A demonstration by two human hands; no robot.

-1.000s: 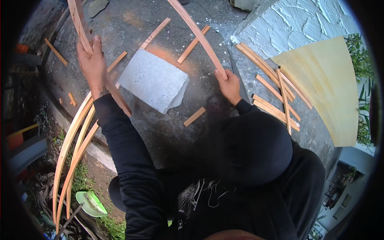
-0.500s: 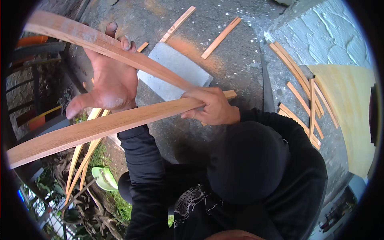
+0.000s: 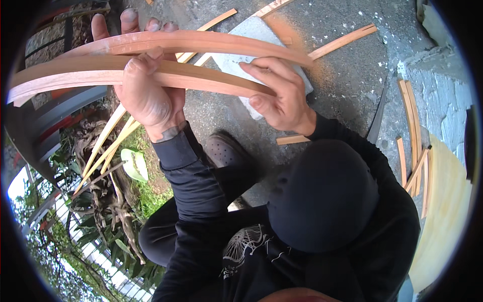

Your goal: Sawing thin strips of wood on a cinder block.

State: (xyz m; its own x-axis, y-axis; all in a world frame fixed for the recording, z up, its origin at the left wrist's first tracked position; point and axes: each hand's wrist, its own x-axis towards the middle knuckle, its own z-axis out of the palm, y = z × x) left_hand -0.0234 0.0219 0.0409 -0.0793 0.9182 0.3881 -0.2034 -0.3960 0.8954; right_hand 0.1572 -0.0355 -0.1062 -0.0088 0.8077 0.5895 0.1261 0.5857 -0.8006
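Observation:
Two long wooden strips lie across my left hand [image 3: 151,100], which holds them from below at the left. Its thumb bends over the lower wooden strip [image 3: 206,79], while the fingertips show beyond the upper wooden strip [image 3: 216,41]. At the other end my right hand [image 3: 287,95] has the tip of the lower strip loosely between thumb and fingers. The upper strip's right end passes behind those fingers. Beneath the strips a pale grey slab [image 3: 239,63] rests on the ground, partly covered by them.
Loose strips [image 3: 412,121] lie at the right, beside a yellowish board [image 3: 437,221]. Another strip [image 3: 344,43] crosses the ground near orange dust [image 3: 314,38]. At left are leaning strips [image 3: 113,126], twisted roots [image 3: 108,189], a light green object [image 3: 135,165] and plants. My dark shoe [image 3: 221,151] is below.
My left hand has gone from open, behind the upper strip, to gripping both strips. My right hand has loosened from a closed hold. The strips have come closer together, and the view has shifted.

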